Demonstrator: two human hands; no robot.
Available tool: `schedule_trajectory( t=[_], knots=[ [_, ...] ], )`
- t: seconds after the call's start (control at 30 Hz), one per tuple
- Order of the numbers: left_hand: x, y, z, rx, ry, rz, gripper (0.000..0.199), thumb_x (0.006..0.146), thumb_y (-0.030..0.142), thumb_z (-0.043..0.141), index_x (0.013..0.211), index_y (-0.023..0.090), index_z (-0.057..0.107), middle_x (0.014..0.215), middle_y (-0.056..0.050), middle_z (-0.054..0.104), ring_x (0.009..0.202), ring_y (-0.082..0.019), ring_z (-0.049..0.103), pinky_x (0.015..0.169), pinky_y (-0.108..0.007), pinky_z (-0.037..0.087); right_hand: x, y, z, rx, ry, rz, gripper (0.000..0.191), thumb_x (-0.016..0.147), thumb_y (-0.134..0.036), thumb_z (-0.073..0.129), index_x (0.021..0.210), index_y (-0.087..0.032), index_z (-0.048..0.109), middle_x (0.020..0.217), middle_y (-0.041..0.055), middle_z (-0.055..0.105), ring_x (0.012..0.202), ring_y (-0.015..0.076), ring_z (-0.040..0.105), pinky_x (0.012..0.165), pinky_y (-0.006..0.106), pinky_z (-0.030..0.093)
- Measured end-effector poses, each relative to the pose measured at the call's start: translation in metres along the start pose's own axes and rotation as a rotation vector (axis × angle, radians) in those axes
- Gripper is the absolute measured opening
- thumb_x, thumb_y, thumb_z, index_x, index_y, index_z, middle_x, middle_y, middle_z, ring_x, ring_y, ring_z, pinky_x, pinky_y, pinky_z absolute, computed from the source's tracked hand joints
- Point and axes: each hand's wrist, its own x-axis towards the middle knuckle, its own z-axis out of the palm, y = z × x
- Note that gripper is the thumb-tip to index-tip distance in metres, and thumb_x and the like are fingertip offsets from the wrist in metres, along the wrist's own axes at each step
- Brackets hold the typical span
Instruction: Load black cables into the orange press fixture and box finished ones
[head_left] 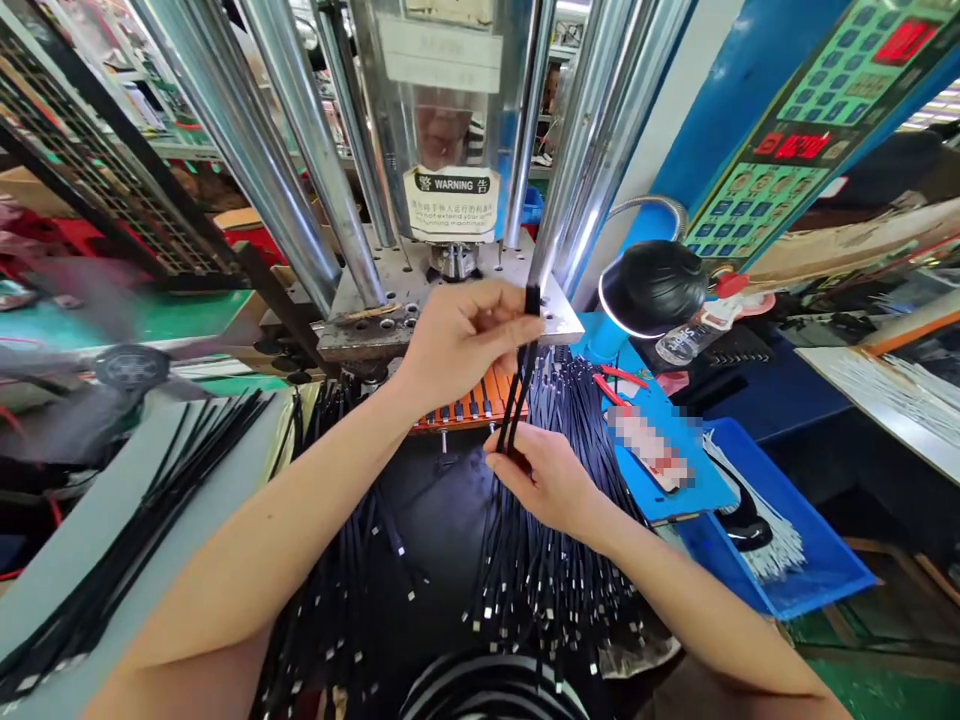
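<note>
1. Press (405, 110) stands ahead of me.
2. Cable heap (577, 450) lies right of the orange fixture (496, 388).
3. My left hand (457, 335): fingertips clamped on the top of the black cables (511, 402).
4. My right hand (544, 480): thumb and finger pinch lower.
5. Black cables: slightly tilted, between my hands.

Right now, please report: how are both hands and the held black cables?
Left hand pinching black cables near their upper end; right hand gripping lower. Held length slightly tilted. Left hand partly hiding orange fixture behind.
</note>
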Motion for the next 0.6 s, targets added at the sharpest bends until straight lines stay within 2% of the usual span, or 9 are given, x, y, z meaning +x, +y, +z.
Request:
schedule_trajectory(
  t=[0.1, 0.17, 0.23, 0.3, 0.37, 0.43, 0.5, 0.53, 0.6],
  knots=[
    [0.012, 0.002, -0.002, 0.116, 0.219, 0.215, 0.02, 0.088, 0.033, 0.064, 0.074, 0.019, 0.056, 0.066, 0.004, 0.056, 0.052, -0.006, 0.055, 0.05, -0.02, 0.045, 0.006, 0.028, 0.003, -0.102, 0.008, 0.054, 0.012, 0.09, -0.023, 0.055, 0.082, -0.018, 0.061, 0.077, 0.0019, 0.064, 0.068, 0.0148, 0.058, 0.064, 0.025, 0.042],
    [0.015, 0.005, -0.002, 0.217, 0.2, 0.336, 0.019, 0.088, 0.037, 0.063, 0.079, 0.021, 0.06, 0.071, 0.003, 0.058, 0.061, -0.009, 0.059, 0.057, -0.023, 0.049, 0.023, 0.053, 0.001, -0.139, 0.064, 0.108, 0.019, 0.089, -0.028, 0.057, 0.073, -0.019, 0.061, 0.065, -0.0001, 0.06, 0.06, 0.014, 0.054, 0.059, 0.024, 0.039],
    [0.011, 0.004, -0.001, 0.299, 0.12, 0.415, 0.018, 0.087, 0.039, 0.064, 0.082, 0.022, 0.063, 0.076, 0.001, 0.061, 0.069, -0.011, 0.061, 0.063, -0.025, 0.051, 0.045, 0.077, -0.004, -0.17, 0.153, 0.148, 0.026, 0.087, -0.031, 0.059, 0.064, -0.019, 0.058, 0.057, -0.0014, 0.055, 0.054, 0.0133, 0.049, 0.055, 0.024, 0.036],
    [-0.002, -0.006, 0.003, 0.321, 0.103, 0.396, 0.018, 0.084, 0.039, 0.067, 0.091, 0.022, 0.063, 0.083, 0.001, 0.063, 0.07, -0.011, 0.06, 0.063, -0.025, 0.051, 0.066, 0.094, -0.008, -0.195, 0.216, 0.163, 0.029, 0.085, -0.031, 0.06, 0.059, -0.019, 0.055, 0.055, -0.0005, 0.055, 0.055, 0.0137, 0.048, 0.055, 0.025, 0.036],
    [-0.02, -0.027, 0.008, 0.362, 0.122, 0.25, 0.021, 0.083, 0.034, 0.068, 0.097, 0.02, 0.06, 0.084, 0.0, 0.062, 0.064, -0.01, 0.058, 0.06, -0.024, 0.05, 0.081, 0.104, -0.009, -0.198, 0.207, 0.181, 0.03, 0.084, -0.031, 0.06, 0.057, -0.018, 0.055, 0.056, 0.0007, 0.056, 0.056, 0.0141, 0.048, 0.057, 0.026, 0.037],
    [-0.04, -0.052, 0.011, 0.51, -0.02, 0.077, 0.015, 0.085, 0.027, 0.065, 0.096, 0.017, 0.06, 0.085, -0.001, 0.064, 0.069, -0.012, 0.062, 0.067, -0.027, 0.052, 0.089, 0.108, -0.009, -0.172, 0.163, 0.211, 0.03, 0.085, -0.033, 0.06, 0.059, -0.018, 0.059, 0.057, 0.0013, 0.058, 0.059, 0.0144, 0.049, 0.059, 0.026, 0.038],
    [-0.059, -0.073, 0.014, 0.713, -0.307, -0.003, 0.016, 0.088, 0.022, 0.06, 0.103, 0.016, 0.062, 0.102, -0.007, 0.069, 0.094, -0.02, 0.066, 0.088, -0.037, 0.052, 0.093, 0.109, -0.008, -0.143, 0.122, 0.241, 0.027, 0.085, -0.035, 0.062, 0.063, -0.018, 0.062, 0.06, 0.0015, 0.06, 0.061, 0.0144, 0.051, 0.062, 0.025, 0.04],
    [-0.067, -0.081, 0.016, 0.802, -0.443, -0.006, 0.023, 0.09, 0.022, 0.058, 0.112, 0.016, 0.062, 0.118, -0.011, 0.066, 0.111, -0.024, 0.062, 0.099, -0.044, 0.047, 0.093, 0.11, -0.007, -0.128, 0.104, 0.25, 0.025, 0.084, -0.035, 0.063, 0.066, -0.018, 0.064, 0.062, 0.0016, 0.061, 0.063, 0.0146, 0.052, 0.063, 0.025, 0.041],
    [-0.078, -0.088, 0.018, 0.941, -0.601, 0.004, 0.039, 0.093, 0.024, 0.054, 0.131, 0.015, 0.053, 0.142, -0.016, 0.052, 0.133, -0.029, 0.048, 0.113, -0.054, 0.032, 0.092, 0.111, -0.007, -0.09, 0.069, 0.254, 0.019, 0.083, -0.032, 0.063, 0.072, -0.017, 0.067, 0.066, 0.002, 0.063, 0.067, 0.015, 0.055, 0.065, 0.024, 0.042]
  ],
)
